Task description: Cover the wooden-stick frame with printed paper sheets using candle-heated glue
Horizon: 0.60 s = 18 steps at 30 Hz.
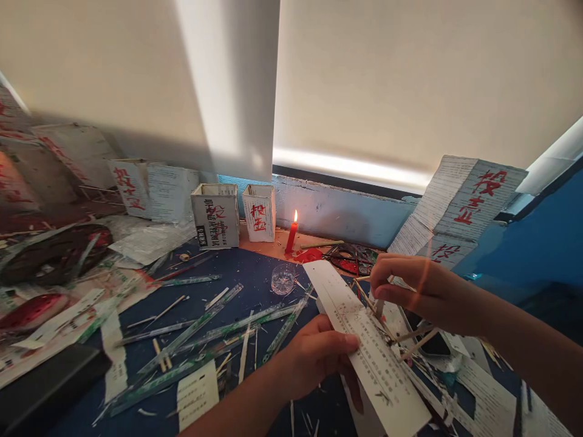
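My left hand [321,349] grips a long folded piece of white printed card [364,346], thumb on its upper face and fingers underneath. The card slants from the lower right up toward the candle. My right hand [405,282] is closed in a pinch just past the card's right edge, above a heap of thin wooden sticks [416,340] and paper scraps. Whatever its fingertips hold is too small to make out. A lit red candle [292,237] stands upright beyond the card, next to melted red wax [312,255].
Paper boxes [215,216] with red characters stand along the back, and joined paper panels [478,194] lean at the right. Clear green-marked plastic wrappers [195,340], sticks and scraps litter the dark blue table [255,273]. A small clear round dish [283,280] sits near the candle.
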Each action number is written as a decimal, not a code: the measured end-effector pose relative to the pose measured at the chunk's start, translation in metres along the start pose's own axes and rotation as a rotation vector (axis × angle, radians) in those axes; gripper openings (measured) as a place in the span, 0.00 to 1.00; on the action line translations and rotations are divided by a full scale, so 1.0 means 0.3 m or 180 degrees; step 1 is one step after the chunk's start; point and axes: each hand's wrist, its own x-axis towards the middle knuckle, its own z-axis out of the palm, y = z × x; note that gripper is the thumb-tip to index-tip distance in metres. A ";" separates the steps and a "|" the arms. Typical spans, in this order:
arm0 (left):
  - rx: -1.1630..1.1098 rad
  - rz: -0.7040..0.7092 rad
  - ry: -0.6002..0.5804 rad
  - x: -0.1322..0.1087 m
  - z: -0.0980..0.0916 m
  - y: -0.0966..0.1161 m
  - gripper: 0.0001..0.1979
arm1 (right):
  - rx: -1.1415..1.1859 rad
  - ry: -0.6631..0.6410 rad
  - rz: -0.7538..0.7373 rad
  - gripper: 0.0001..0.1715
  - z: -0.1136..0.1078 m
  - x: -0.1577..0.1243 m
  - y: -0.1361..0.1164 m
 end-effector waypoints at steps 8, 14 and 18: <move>-0.0026 -0.0049 0.0000 0.000 -0.004 -0.001 0.18 | 0.0132 -0.0372 -0.0032 0.09 -0.010 -0.003 -0.045; -0.0009 -0.0038 0.0007 -0.002 0.002 -0.003 0.17 | -0.0073 -0.0236 -0.0012 0.10 -0.002 -0.008 -0.047; 0.0021 -0.0064 0.0040 -0.001 0.009 0.001 0.17 | -0.0153 -0.0114 0.0044 0.10 0.005 -0.010 -0.045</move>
